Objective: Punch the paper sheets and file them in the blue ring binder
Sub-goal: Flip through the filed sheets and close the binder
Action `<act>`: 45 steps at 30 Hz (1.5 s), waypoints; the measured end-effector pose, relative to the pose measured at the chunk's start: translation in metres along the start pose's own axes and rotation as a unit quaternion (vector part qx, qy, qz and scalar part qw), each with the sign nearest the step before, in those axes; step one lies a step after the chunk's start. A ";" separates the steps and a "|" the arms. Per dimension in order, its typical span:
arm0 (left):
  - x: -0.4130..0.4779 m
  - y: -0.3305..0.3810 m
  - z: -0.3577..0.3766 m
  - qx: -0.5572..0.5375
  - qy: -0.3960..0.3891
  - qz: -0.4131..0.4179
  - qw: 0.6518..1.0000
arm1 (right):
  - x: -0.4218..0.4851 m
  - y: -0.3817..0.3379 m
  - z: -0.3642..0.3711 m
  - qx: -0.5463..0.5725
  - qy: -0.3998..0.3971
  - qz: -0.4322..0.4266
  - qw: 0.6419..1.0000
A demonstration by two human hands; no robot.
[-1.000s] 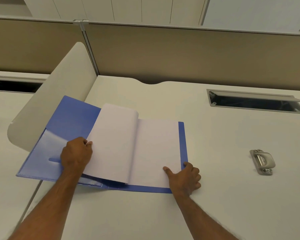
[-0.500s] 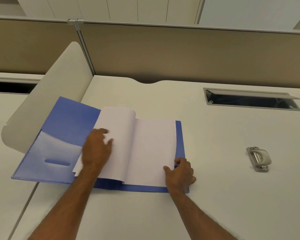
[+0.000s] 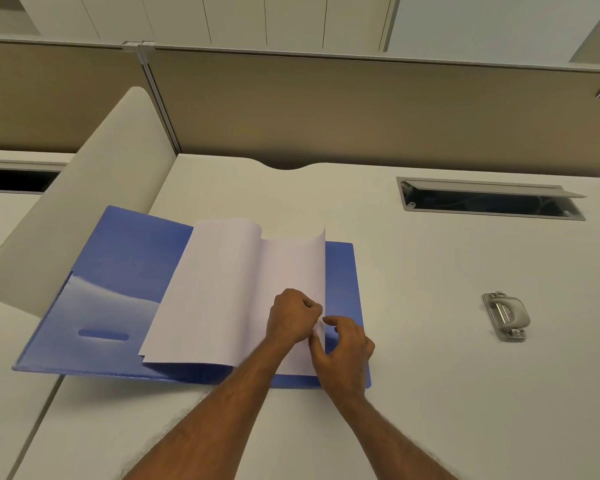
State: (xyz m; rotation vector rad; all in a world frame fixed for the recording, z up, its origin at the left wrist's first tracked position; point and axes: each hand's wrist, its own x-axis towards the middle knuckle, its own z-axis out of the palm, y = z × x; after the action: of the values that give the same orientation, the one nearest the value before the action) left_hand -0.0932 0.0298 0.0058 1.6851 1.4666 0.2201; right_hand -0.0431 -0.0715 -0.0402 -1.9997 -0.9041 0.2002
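Fingers of left hand (image 3: 293,315), right hand (image 3: 343,351) pinching one sheet (image 3: 298,261); one binder (image 3: 129,251), one punch (image 3: 506,315).

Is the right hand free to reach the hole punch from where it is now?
Probably yes. The hole punch lies on the desk to the right of the right hand, with only bare surface between them. It would first have to release the lifted sheet, which the left hand also pinches.

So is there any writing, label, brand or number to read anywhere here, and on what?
No text can be read anywhere.
The sheets: look blank, no print can be made out.
The binder: plain blue, no label in view.
The punch: too small to tell whether it bears any marking.
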 end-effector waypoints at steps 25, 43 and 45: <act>0.002 -0.013 -0.010 -0.124 0.089 -0.031 0.988 | 0.018 0.007 -0.007 0.097 -0.102 0.133 0.981; 0.007 -0.112 -0.147 0.125 0.259 -0.026 0.957 | 0.036 0.015 -0.005 0.021 -0.126 0.212 0.969; 0.010 -0.116 -0.147 0.170 0.279 0.004 0.945 | 0.037 0.016 -0.005 0.015 -0.127 0.214 0.969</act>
State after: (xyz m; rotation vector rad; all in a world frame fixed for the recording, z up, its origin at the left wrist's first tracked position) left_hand -0.2665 0.1014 0.0109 2.0067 2.0036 0.5042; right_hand -0.0057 -0.0556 -0.0426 -2.1523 -0.6058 0.7215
